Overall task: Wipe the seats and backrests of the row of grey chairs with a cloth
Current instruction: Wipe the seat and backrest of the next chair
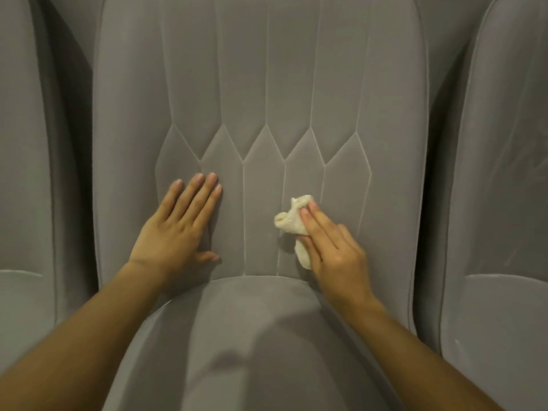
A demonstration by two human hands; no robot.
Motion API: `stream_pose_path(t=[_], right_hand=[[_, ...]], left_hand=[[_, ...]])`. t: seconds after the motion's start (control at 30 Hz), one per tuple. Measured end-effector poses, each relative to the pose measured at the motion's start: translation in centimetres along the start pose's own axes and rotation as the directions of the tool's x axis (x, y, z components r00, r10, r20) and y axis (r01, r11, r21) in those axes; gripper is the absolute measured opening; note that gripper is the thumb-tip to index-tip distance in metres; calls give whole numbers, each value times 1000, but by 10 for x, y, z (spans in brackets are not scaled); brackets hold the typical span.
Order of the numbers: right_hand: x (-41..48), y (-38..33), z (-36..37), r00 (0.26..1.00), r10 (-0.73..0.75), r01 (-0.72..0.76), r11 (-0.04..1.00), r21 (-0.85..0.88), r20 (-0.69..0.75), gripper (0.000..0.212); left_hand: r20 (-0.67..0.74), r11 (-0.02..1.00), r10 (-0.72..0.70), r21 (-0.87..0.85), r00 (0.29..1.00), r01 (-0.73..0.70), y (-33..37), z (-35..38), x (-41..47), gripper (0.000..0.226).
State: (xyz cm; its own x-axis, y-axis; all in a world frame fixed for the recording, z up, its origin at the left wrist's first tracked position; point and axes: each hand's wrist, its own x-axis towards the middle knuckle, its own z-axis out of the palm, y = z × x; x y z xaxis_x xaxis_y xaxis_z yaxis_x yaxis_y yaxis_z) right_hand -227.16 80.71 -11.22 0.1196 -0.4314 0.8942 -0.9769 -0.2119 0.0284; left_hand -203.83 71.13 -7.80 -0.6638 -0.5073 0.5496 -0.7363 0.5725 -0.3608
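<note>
A grey velvet chair fills the view, its stitched backrest (261, 84) upright ahead and its seat (246, 336) below. My right hand (332, 244) presses a small crumpled cream cloth (292, 222) against the lower backrest, right of centre, just above the seat. Part of the cloth is hidden under my fingers. My left hand (181, 226) lies flat on the lower backrest to the left, fingers spread, holding nothing.
Two more grey chairs of the row flank this one: one at the left (23, 173), one at the right (504, 188). Dark narrow gaps separate them from the middle chair.
</note>
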Motion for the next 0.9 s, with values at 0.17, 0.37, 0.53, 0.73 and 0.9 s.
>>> stream_pose_path(t=[0.17, 0.37, 0.53, 0.73, 0.9], right_hand=[[7, -23, 45, 996, 33, -33, 999, -1, 78, 46], [-29, -28, 49, 914, 119, -121, 992, -20, 387, 51], [-16, -26, 26, 641, 212, -264, 963, -48, 738, 37], [14, -13, -26, 984, 176, -178, 983, 45, 38, 34], [21, 21, -24, 982, 171, -185, 962, -199, -84, 45]], left_hand=[[40, 998, 7, 62, 999, -10, 4, 13, -18, 124], [114, 984, -26, 177, 993, 6, 0, 20, -22, 120], [126, 995, -87, 51, 988, 81, 14, 9, -26, 123], [165, 993, -103, -48, 981, 112, 37, 16, -29, 114], [123, 993, -81, -72, 989, 90, 56, 25, -12, 113]])
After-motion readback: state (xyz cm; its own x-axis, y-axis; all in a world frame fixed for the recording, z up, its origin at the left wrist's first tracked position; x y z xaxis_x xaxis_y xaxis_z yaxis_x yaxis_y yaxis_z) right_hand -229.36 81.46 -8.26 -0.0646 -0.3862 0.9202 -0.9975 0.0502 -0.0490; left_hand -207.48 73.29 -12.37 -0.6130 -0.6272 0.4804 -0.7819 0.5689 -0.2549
